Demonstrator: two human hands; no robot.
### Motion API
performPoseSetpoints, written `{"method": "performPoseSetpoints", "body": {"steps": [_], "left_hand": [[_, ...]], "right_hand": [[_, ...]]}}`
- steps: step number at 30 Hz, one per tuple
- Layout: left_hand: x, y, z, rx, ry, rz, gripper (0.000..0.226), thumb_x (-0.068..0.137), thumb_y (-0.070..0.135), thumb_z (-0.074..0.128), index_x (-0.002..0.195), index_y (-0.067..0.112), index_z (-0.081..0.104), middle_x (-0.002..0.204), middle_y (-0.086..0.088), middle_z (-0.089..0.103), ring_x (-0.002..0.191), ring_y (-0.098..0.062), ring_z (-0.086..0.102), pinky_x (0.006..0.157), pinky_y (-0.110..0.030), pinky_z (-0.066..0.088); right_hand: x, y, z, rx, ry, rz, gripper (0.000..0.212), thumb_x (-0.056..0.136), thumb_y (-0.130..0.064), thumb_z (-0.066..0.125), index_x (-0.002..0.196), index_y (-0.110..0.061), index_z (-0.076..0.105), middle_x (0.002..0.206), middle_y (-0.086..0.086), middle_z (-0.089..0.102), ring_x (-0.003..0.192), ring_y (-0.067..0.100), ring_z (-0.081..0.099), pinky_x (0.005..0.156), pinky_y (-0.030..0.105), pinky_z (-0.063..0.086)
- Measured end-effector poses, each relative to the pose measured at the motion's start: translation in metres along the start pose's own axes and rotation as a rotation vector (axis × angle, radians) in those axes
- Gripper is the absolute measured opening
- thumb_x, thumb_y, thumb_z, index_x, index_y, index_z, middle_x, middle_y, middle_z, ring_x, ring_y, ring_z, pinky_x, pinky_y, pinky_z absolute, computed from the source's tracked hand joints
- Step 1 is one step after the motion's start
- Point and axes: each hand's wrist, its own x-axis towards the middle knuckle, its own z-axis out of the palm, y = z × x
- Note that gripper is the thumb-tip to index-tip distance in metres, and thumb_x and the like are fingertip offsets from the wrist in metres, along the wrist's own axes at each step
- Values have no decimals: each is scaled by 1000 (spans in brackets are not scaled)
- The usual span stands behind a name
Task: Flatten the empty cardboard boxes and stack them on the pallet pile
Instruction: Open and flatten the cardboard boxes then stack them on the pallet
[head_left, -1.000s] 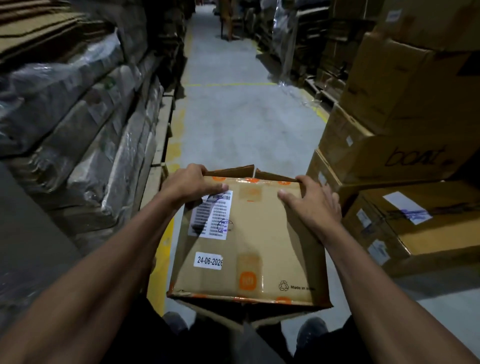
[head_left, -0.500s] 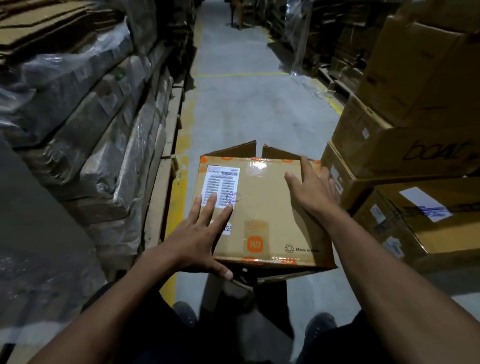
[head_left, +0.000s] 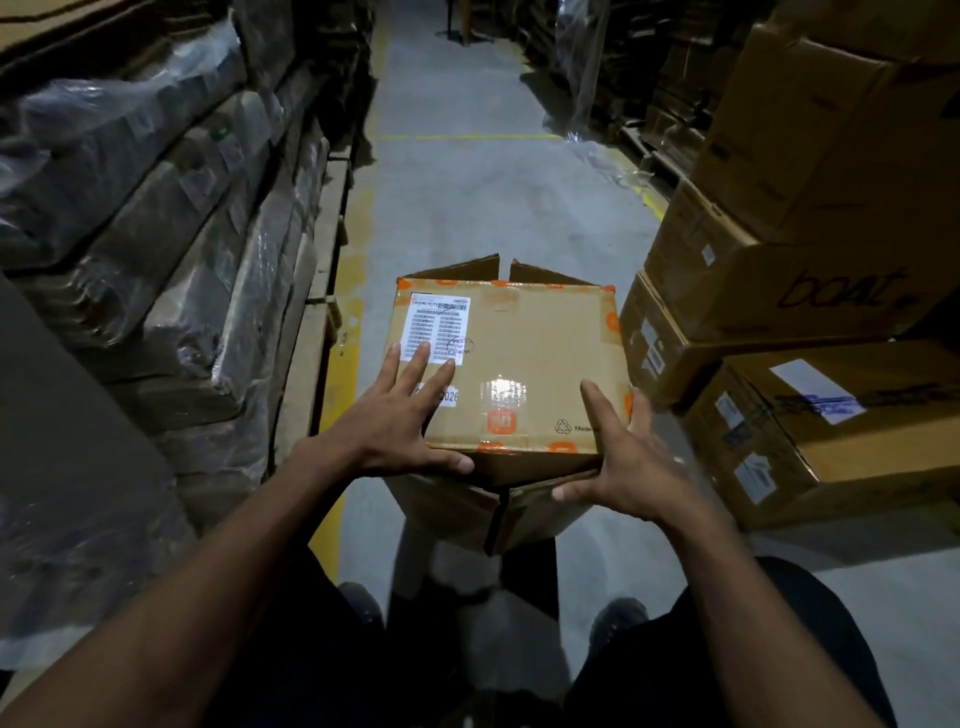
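box: brown cardboard box (head_left: 524, 358) with orange tape marks and a white barcode label (head_left: 439, 326)
state: end flaps open, not flattened
place: above the aisle floor

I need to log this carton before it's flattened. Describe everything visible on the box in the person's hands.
The box is brown corrugated cardboard with a glossy taped top face, orange logo marks along its edges, a white barcode label, a partly covered date sticker and a recycling mark. Flaps stand open at its far end and hang open at the near end, so it is not yet flattened. It is held over the aisle floor. The left hand lies flat on top, fingers spread; the right hand holds the near right corner, thumb on a near flap.
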Motion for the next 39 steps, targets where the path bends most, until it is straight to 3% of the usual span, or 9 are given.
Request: {"method": "performPoseSetpoints", "body": {"steps": [6, 9, 14, 18, 22, 29, 33, 36, 39], "left_hand": [[-1, -8, -1, 90, -41, 55, 148, 40, 102, 39, 153, 31, -24, 151, 4, -41, 134, -28, -45, 118, -55, -2], [-1, -6, 7, 88, 55, 31, 139, 51, 89, 57, 156, 33, -14, 162, 3, -28, 140, -31, -37, 119, -57, 7], [2, -7, 17, -20, 247, -61, 116, 67, 65, 78, 157, 39, 10, 167, 4, -4, 149, -46, -7, 117, -61, 19], [-3, -5, 21, -150, 422, -47, 107, 64, 50, 88, 154, 28, 34, 164, -5, 20, 144, -36, 31, 113, -50, 31], [-12, 0, -1, -221, 523, -12, 96, 62, 52, 86, 143, 15, 52, 154, -10, 42, 137, -31, 44, 111, -46, 37], [-14, 3, -48, -377, 555, -56, 94, 53, 74, 67, 131, 19, 65, 142, 2, 56, 130, -16, 51, 111, -44, 40], [1, -2, -20, -426, 568, -98, 87, 58, 67, 73, 129, 18, 66, 143, -1, 50, 130, -15, 47, 112, -36, 38], [7, -2, 9, -426, 697, -66, 84, 68, 75, 69, 131, 19, 61, 156, -8, 24, 140, -29, 35, 111, -41, 36], [12, 6, 32, -462, 800, -118, 73, 75, 76, 55, 132, 31, 48, 162, 4, -3, 150, -36, 13, 112, -44, 30]], "right_hand": [[6, -2, 14, 16, 227, -10, 111, 71, -60, 79, 154, -46, 7, 162, 2, -3, 143, 36, 26, 107, 55, 39], [7, -3, 20, 41, 296, -18, 104, 74, -60, 77, 155, -43, 15, 161, 3, 5, 140, 35, 30, 106, 51, 41], [9, -6, 25, 149, 381, -55, 98, 73, -52, 81, 155, -36, 29, 160, 5, 15, 140, 33, 31, 110, 48, 39], [9, -7, 28, 266, 441, -83, 92, 72, -42, 85, 151, -27, 41, 158, 6, 24, 142, 29, 31, 111, 45, 39], [10, -16, 7, 317, 488, -110, 87, 71, -42, 85, 147, -24, 48, 157, 9, 32, 142, 29, 32, 113, 46, 36], [25, -19, -34, 370, 484, -146, 78, 70, -57, 81, 139, -29, 57, 139, 3, 55, 126, 23, 49, 102, 45, 47], [34, -12, -14, 366, 501, -130, 74, 74, -57, 78, 139, -30, 56, 140, 2, 52, 127, 23, 47, 98, 42, 44], [39, -8, 2, 465, 551, -136, 75, 78, -54, 76, 143, -30, 46, 147, 2, 41, 131, 21, 43, 102, 43, 48], [35, -16, 18, 626, 595, -131, 89, 82, -47, 74, 153, -34, 21, 156, 0, 27, 133, 11, 32, 103, 34, 38]]}}
